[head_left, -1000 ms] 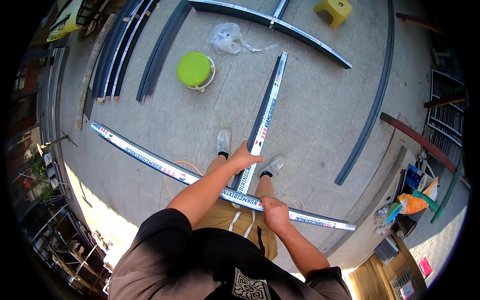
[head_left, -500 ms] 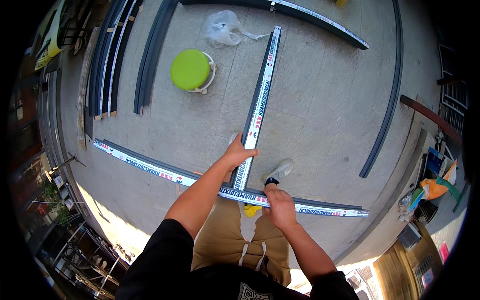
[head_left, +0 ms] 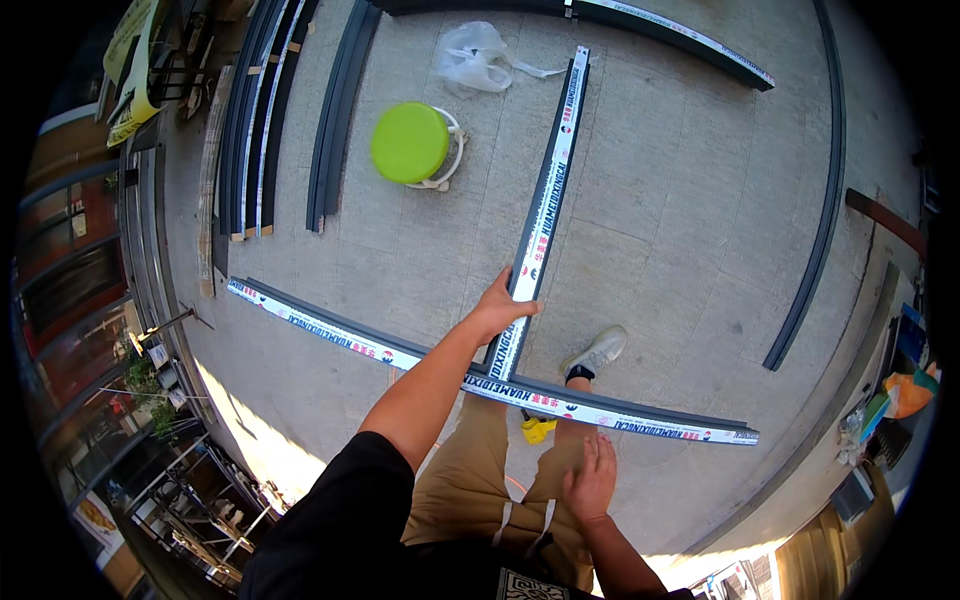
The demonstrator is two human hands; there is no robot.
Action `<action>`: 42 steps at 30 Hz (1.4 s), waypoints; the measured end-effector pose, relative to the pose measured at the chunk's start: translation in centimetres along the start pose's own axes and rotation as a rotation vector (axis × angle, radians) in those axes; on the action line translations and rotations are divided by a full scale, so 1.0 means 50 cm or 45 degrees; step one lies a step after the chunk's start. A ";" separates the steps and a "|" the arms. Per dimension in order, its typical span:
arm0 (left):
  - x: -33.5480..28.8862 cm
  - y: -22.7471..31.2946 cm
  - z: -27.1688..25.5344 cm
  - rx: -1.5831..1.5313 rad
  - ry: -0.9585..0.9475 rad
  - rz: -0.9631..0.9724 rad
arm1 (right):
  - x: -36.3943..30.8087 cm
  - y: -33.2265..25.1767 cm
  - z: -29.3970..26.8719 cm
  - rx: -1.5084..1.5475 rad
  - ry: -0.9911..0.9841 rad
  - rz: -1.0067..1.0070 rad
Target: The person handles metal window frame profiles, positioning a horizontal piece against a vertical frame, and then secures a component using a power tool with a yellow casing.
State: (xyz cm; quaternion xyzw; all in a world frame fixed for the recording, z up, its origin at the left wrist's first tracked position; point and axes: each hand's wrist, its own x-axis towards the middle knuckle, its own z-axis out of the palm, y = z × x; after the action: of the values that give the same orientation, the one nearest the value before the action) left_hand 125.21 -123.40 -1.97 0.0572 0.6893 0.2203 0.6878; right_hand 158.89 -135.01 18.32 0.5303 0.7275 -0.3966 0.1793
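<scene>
My left hand is wrapped round a long dark metal profile with a white printed film strip along its face. The profile points away from me, and its near end meets the middle of a crosswise profile of the same kind, so the two form a T. My right hand is off the metal, beside my right knee, with its fingers stretched out and nothing visible in it. Partly hidden behind the crosswise profile, near my knees, is a yellow object whose kind I cannot make out.
A green-topped round stool and a clear plastic bag stand left of the T. More dark profiles lie at the far left, and a long one at the right. A red-brown bar lies beyond it.
My right hand has let go of the crosswise profile and drawn back toward my right knee. My left hand keeps its grip. The whole view has shifted, moving the scene slightly right.
</scene>
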 end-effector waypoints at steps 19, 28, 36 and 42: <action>0.012 -0.024 0.025 0.011 -0.037 0.052 | -0.017 0.050 0.129 0.101 -0.217 0.351; 0.005 -0.021 0.015 -0.145 -0.042 0.059 | -0.011 0.053 0.139 0.097 -0.182 0.319; 0.004 -0.018 -0.009 -0.185 -0.025 0.047 | -0.008 0.028 0.132 0.101 -0.135 0.322; 0.018 -0.012 -0.021 -0.227 -0.027 0.065 | -0.009 0.016 0.133 0.105 -0.115 0.303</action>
State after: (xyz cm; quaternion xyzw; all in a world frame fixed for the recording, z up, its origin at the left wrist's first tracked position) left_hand 124.28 -123.82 -3.05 0.0156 0.6579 0.2976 0.6916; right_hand 158.73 -140.30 14.17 0.6014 0.6339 -0.4254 0.2357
